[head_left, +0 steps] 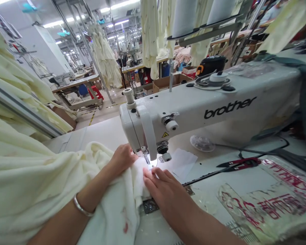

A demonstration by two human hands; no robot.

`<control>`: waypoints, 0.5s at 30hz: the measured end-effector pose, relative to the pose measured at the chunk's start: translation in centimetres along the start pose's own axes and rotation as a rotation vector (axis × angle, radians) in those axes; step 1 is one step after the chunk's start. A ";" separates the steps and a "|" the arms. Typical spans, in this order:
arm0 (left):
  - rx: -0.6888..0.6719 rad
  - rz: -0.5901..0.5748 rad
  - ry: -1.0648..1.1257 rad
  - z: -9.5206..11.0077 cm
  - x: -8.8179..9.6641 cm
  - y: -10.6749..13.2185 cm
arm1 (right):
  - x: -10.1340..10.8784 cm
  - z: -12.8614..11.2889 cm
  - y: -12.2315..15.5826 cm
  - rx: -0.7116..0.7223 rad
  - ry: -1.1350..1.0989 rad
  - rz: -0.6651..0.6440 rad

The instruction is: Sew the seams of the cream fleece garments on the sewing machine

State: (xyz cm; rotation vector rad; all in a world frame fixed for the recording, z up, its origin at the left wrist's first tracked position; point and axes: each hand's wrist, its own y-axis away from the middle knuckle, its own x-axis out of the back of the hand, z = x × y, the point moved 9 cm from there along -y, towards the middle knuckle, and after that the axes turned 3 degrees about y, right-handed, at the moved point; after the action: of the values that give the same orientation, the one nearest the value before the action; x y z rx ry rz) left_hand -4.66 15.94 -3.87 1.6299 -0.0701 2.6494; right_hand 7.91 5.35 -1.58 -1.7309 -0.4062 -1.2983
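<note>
Cream fabric with small reddish marks spreads from the left of the sewing table to the needle area. My left hand is closed on it just left of the presser foot, its fingertips partly hidden behind the machine head. On the near side of the foot rests my right hand. Its fingers lie along the cloth edge close to the needle, under a small bright lamp, and its thumb is hidden. A white Brother sewing machine stands over both hands.
Right of my right hand lie thread snips with red handles, a clear plastic dish, a white scrap and a printed plastic bag. Thread cones stand above. Cream garments hang beyond the table.
</note>
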 end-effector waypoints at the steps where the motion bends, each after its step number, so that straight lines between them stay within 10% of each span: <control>1: -0.005 0.000 -0.001 0.1 0.0 0.0 | -0.1 -0.2 0.2 -0.002 0.002 0.005; 8: 0.022 0.025 -0.015 1.0 1.4 0.7 | -0.1 -0.6 -0.4 -0.009 -0.045 -0.043; 15: 0.179 0.059 0.357 7.2 8.0 14.4 | 8.3 -4.1 1.8 -0.013 -0.460 0.270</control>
State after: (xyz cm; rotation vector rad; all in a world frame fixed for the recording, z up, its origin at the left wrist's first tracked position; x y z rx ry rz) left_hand -2.54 1.20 6.19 1.1796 0.1337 3.0224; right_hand 10.00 -1.00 5.12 -2.0150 -0.4048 -0.7085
